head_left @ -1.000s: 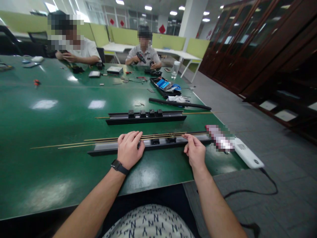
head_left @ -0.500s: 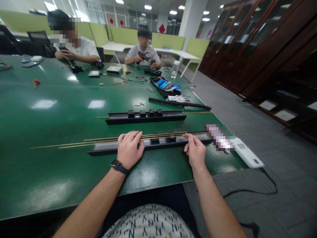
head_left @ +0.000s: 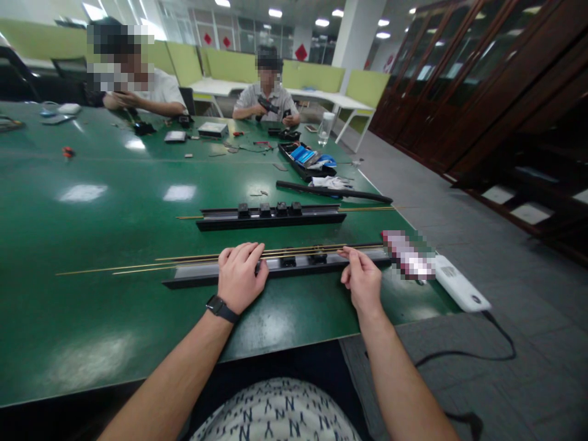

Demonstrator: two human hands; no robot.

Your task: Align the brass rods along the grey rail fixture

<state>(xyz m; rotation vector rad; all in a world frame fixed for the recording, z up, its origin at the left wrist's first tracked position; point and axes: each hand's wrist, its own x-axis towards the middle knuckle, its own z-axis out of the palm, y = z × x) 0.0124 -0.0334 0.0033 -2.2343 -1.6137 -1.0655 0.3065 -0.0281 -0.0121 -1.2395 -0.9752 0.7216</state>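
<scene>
Lying across the near part of the table is a long black metal channel [head_left: 193, 280] with a silvery inside. Small black blocks [head_left: 318, 255] sit in it. Several thin brass rods [head_left: 138, 267] run lengthwise through the blocks and stick out far past the left end. My left hand [head_left: 242, 275] is closed over the channel, around a dark block mostly hidden by fingers and thumb. Thumb and forefinger of my right hand [head_left: 362, 278] pinch a brass rod near the channel's right part.
Behind is a second channel [head_left: 271, 222] with several blocks and rods. Further back lie a black strip [head_left: 335, 192], white gloves [head_left: 331, 182] and a black tray [head_left: 294, 160]. At right are a blurred phone-like item [head_left: 407, 254] and a white corded device [head_left: 459, 285]. Two people sit across.
One brass rod has slid slightly to the right; its left end is a little nearer the channel. Both hands keep their places.
</scene>
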